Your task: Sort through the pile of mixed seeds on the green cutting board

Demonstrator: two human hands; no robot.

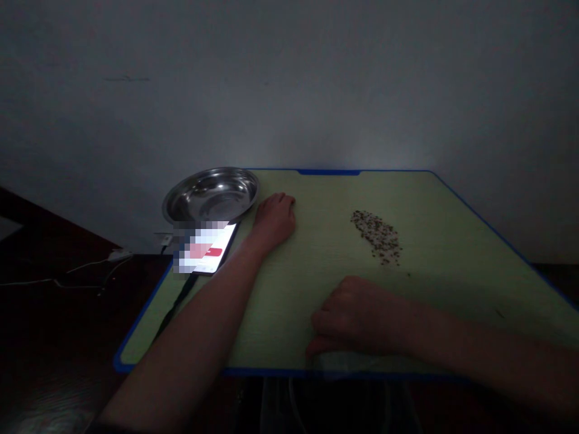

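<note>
My left hand (275, 218) rests on the pale green tabletop (316, 241), just right of a shiny steel bowl (212, 196). Its fingers are curled down, and whatever lies under them is hidden. Close to the table's front edge, my right hand (350, 316) is closed with the fingers bent in; the inside of the grip does not show. Something clear, perhaps plastic, shows faintly below it at the edge (337, 363). Beyond the right hand lies a flat patch of small, mixed dark and pale grains or beans (377, 236), touched by neither hand.
A lit phone (212, 248) lies left of my left forearm, with a dark strap (178, 304) running from it. The table has a blue rim (493, 232) and stands against a grey wall (316, 84). White cables (120, 256) trail at the left.
</note>
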